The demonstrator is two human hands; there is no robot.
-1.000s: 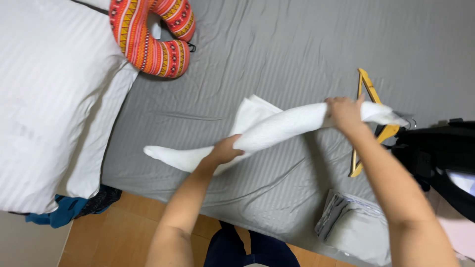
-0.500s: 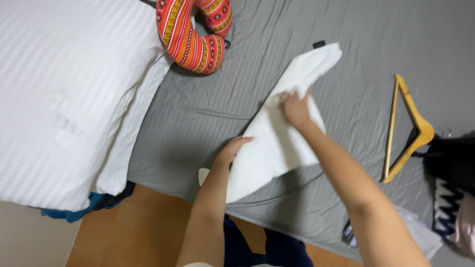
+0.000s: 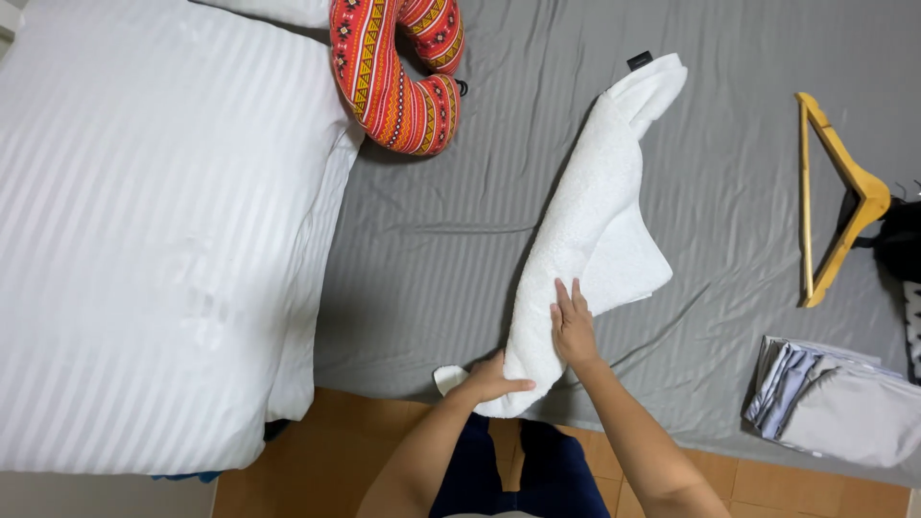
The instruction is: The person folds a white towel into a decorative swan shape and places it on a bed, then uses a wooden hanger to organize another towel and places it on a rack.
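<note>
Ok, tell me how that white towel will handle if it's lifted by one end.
The towel will probably flop and hang: it lies in soft folds on the grey sheet. It looks thick and fluffy, so likely light for its bulk and not slippery. Both hands, left and right, rest on its near end, and its loose fold may come undone.

Head camera looks straight down, close above the bed (image 3: 460, 240).
</note>
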